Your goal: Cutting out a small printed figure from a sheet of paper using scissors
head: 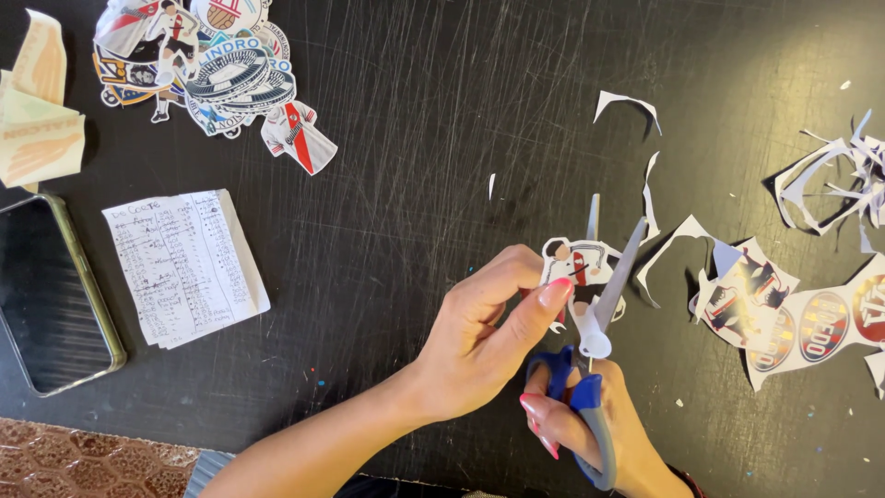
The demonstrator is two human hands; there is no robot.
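dark phone screen (51, 290) far left, white handwritten note (184, 267) just beside it

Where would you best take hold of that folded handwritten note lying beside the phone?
Take the folded note by its right edge, coming from the right. It lies flat on the black table, so only an edge can be pinched. That side faces bare tabletop, while the phone crowds its left.
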